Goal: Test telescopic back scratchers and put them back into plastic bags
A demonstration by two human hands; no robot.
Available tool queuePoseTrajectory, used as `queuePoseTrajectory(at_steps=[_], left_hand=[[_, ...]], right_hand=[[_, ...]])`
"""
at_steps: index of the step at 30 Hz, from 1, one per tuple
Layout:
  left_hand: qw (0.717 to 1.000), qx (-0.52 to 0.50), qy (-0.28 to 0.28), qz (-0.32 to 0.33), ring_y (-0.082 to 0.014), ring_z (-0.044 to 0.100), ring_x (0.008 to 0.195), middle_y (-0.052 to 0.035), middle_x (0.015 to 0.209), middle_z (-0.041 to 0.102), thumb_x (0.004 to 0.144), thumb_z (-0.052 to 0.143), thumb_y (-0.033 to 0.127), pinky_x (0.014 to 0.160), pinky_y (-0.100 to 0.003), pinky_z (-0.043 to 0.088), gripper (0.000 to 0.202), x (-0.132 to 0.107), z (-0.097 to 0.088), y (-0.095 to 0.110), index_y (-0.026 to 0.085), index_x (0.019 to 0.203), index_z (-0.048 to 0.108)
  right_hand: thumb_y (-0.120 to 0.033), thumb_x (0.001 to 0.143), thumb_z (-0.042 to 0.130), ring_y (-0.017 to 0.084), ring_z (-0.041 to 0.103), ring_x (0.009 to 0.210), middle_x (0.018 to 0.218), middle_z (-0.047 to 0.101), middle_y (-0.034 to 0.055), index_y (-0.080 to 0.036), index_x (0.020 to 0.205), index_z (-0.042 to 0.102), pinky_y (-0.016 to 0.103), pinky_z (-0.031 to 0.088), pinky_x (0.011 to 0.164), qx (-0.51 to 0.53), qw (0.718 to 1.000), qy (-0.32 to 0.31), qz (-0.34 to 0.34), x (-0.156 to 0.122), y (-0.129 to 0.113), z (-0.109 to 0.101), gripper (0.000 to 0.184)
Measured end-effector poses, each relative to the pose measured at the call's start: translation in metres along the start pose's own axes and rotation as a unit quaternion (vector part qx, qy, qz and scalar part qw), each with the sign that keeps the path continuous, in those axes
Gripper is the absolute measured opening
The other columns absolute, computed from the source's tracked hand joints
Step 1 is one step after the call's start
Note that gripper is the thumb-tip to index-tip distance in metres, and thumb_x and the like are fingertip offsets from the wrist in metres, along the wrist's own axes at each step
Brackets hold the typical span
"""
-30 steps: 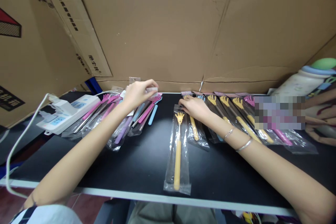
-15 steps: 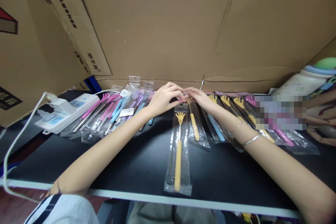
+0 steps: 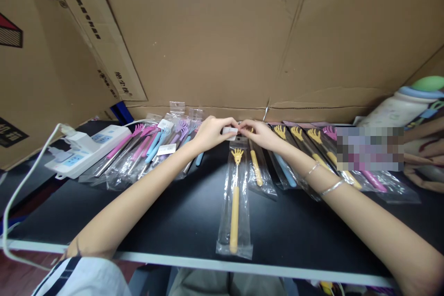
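Note:
A small white label (image 3: 229,133) is pinched between the thumb and fingers of my left hand (image 3: 213,132). My right hand (image 3: 259,134) meets it fingertip to fingertip, its fingers bent and closed; what they grip, if anything, is too small to make out. Just below both hands lies a yellow back scratcher (image 3: 235,212) in a clear plastic bag (image 3: 245,231), claw end away from me. Beside it, partly under my right hand, is another bagged yellow back scratcher (image 3: 255,166). A blue-handled back scratcher (image 3: 285,170) lies under my right forearm.
Several bagged pink, blue and purple back scratchers (image 3: 152,145) are heaped at left, some with white labels. A power strip (image 3: 88,148) with a white cable stands beyond them. More yellow ones (image 3: 315,136) lie right, near a bottle (image 3: 395,108) and another person's hand (image 3: 421,157). Cardboard (image 3: 215,32) walls the back.
My hands have shifted slightly and turned, and the white label now shows at my left fingertips. The bagged back scratchers stay where they were.

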State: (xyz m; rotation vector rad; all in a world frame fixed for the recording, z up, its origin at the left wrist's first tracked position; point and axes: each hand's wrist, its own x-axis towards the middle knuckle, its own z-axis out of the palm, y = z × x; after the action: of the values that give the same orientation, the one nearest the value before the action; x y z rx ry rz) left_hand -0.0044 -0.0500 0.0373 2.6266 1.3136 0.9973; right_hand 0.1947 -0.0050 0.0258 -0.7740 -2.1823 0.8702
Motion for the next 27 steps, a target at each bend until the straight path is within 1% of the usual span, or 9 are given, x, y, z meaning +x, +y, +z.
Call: queuePoseTrajectory(at_steps=[4,7,10,13,16,19,22,24,27], left_hand=[[0.999,0.004,-0.018,-0.035,-0.0154,0.060,0.065,0.0030,0.073,0.064,0.081,0.059,0.037,0.059,-0.021,0.037,0.030,-0.002,0.002,0.002,0.022,0.106,0.052],[0.999,-0.011,-0.031,-0.042,-0.0158,0.061,0.065,0.0028,0.075,0.063,0.080,0.059,0.036,0.057,-0.021,0.036,0.033,-0.002,0.004,0.005,0.022,0.107,0.046],[0.998,-0.022,-0.031,-0.051,-0.0152,0.061,0.064,0.0029,0.075,0.064,0.079,0.060,0.034,0.057,-0.021,0.036,0.036,-0.002,0.003,0.007,0.022,0.109,0.044],[0.996,-0.032,-0.021,-0.079,-0.0165,0.062,0.066,0.0019,0.076,0.066,0.079,0.060,0.041,0.059,-0.022,0.039,0.039,-0.002,0.004,0.005,0.021,0.110,0.045],[0.994,-0.044,-0.028,-0.097,-0.0181,0.065,0.075,-0.0005,0.083,0.069,0.081,0.059,0.041,0.062,-0.023,0.041,0.032,-0.002,0.006,0.002,0.021,0.104,0.049],[0.994,-0.045,-0.041,-0.091,-0.0176,0.065,0.075,-0.0004,0.081,0.069,0.082,0.058,0.035,0.062,-0.023,0.041,0.021,-0.003,0.007,0.003,0.020,0.096,0.054],[0.997,0.002,-0.045,-0.068,-0.0171,0.063,0.070,0.0007,0.076,0.067,0.082,0.058,0.035,0.062,-0.024,0.041,0.018,-0.003,0.007,0.006,0.021,0.093,0.058],[0.997,0.059,-0.042,-0.040,-0.0188,0.062,0.076,-0.0012,0.080,0.066,0.083,0.057,0.036,0.067,-0.026,0.043,0.019,-0.004,0.008,0.008,0.022,0.095,0.060],[0.992,0.115,-0.038,-0.015,-0.0232,0.058,0.095,-0.0066,0.097,0.065,0.084,0.057,0.032,0.077,-0.031,0.045,0.025,-0.006,0.012,0.007,0.021,0.106,0.059]], right_hand=[[-0.040,0.085,0.048,0.017,0.062,0.077,0.078,0.066,0.0045,-0.016,0.094,0.054,0.033,0.047,0.074,-0.003,1.000,0.000,0.005,-0.002,-0.006,0.004,0.026],[-0.040,0.080,0.055,0.016,0.061,0.070,0.074,0.065,0.0030,-0.017,0.095,0.053,0.029,0.047,0.067,-0.014,1.000,-0.016,0.010,-0.004,-0.012,0.010,0.027],[-0.040,0.077,0.059,0.015,0.060,0.067,0.071,0.064,0.0022,-0.016,0.087,0.054,0.027,0.045,0.063,-0.026,1.000,-0.012,0.011,-0.005,-0.018,0.014,0.026],[-0.040,0.078,0.058,0.015,0.060,0.066,0.069,0.063,0.0022,-0.017,0.079,0.053,0.026,0.044,0.062,-0.020,1.000,0.018,0.009,-0.004,-0.018,0.010,0.024],[-0.041,0.079,0.055,0.014,0.060,0.065,0.069,0.064,0.0019,-0.017,0.080,0.050,0.026,0.044,0.062,-0.010,0.998,0.056,0.013,-0.001,-0.011,0.003,0.024],[-0.039,0.077,0.058,0.015,0.062,0.067,0.071,0.066,0.0020,-0.017,0.087,0.051,0.026,0.044,0.065,-0.018,0.999,0.042,0.021,0.000,-0.003,-0.003,0.024],[-0.036,0.071,0.064,0.018,0.064,0.071,0.075,0.069,0.0021,-0.017,0.091,0.056,0.027,0.046,0.066,-0.031,0.999,0.007,0.020,0.000,0.000,-0.007,0.029],[-0.036,0.070,0.065,0.019,0.065,0.074,0.077,0.070,0.0026,-0.017,0.088,0.058,0.028,0.046,0.067,-0.042,0.999,0.002,0.022,-0.001,-0.002,-0.010,0.027],[-0.034,0.070,0.064,0.020,0.065,0.078,0.079,0.069,0.0039,-0.017,0.081,0.058,0.030,0.047,0.071,-0.058,0.997,0.030,0.030,-0.001,-0.004,-0.015,0.021]])
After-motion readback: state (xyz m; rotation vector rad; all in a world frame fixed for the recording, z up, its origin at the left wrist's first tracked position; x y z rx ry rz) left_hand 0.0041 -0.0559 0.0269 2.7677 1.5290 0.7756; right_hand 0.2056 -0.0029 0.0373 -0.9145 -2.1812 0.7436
